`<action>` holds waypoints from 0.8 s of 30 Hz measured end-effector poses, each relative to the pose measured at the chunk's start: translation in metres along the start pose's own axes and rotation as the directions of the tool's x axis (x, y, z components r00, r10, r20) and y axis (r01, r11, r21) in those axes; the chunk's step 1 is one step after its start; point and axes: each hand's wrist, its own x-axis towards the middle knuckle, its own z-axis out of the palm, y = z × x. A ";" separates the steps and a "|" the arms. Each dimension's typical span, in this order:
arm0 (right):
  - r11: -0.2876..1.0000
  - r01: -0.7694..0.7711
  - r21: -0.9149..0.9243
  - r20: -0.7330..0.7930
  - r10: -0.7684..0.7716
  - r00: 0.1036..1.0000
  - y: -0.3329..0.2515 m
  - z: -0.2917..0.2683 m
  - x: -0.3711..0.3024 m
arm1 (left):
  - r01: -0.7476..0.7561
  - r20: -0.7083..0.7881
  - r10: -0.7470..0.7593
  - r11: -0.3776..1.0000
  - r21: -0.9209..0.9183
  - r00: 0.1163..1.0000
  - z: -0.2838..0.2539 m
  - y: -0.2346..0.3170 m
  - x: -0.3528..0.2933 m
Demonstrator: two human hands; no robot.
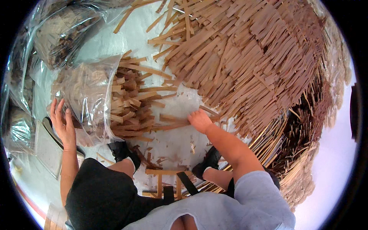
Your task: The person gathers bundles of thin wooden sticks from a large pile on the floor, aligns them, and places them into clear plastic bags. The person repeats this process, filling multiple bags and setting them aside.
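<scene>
Down on the pale, dusty floor [174, 143], between the person's two black shoes and a great heap, lie thin flat wooden strips [168, 124], tan to reddish brown, straight-edged and splintery at the ends. Their right hand [200, 120] reaches forward with the fingers curled down onto these loose strips, touching them at the foot of the heap; whether it has actually closed around any of them cannot be told from this angle. The heap of strips [249, 61] fills the upper right, far too many to count, layered like thatch, with thinner yellowish slivers sticking out along its lower right edge.

To the left, a clear, crinkled plastic bag [86, 90] lies on its side with its mouth toward the middle, holding a stack of shorter strips [128, 105] laid roughly parallel, some spilling out of the opening. The left hand [63, 124] is flat and open, fingers spread and straight, pressed against the outer side of this bag, gripping nothing. Two more clear bags of the same material sit behind it at the upper left [61, 34], their contents dim through the wrinkled film. Scattered chips and short offcuts litter the floor near the shoes, and a small wooden stool frame [163, 180] shows under the person.
</scene>
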 end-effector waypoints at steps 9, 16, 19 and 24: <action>0.706 -0.352 0.614 -0.264 0.605 0.752 0.057 -0.075 -0.038 | -0.057 0.115 0.067 0.995 -0.087 0.991 -0.006 0.035 0.005; -0.008 0.380 0.925 -0.302 0.594 0.745 -0.006 -0.223 0.010 | -0.018 0.483 0.055 0.997 -0.082 0.874 0.021 0.113 0.018; -0.345 0.339 0.875 -0.184 0.410 0.893 -0.061 -0.236 0.026 | 0.371 0.623 -0.089 0.864 -0.340 0.778 0.034 0.089 0.010; -0.589 0.326 0.739 -0.081 0.402 0.912 -0.138 -0.216 0.051 | 0.587 0.574 -0.138 0.280 -0.759 0.807 0.013 0.079 0.013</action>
